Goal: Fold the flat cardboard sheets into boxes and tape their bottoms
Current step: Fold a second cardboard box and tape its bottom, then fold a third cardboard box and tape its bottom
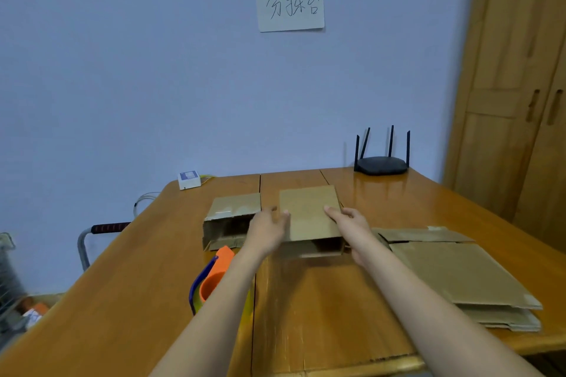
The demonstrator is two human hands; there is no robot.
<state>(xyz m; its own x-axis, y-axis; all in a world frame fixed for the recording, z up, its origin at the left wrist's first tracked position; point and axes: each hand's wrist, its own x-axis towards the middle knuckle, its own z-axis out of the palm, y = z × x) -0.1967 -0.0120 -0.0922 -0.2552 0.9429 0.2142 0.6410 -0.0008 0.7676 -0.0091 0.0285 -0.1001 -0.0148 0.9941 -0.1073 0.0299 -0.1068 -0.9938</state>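
Both hands (268, 228) (349, 223) outstretched, fingers extended

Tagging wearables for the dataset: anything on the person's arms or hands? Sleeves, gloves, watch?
Nothing worn that shows. Both forearms are bare up to the frame edge, no sleeves in view. The left hand and right hand carry no gloves, and no watch, bands, rings or markings are visible.
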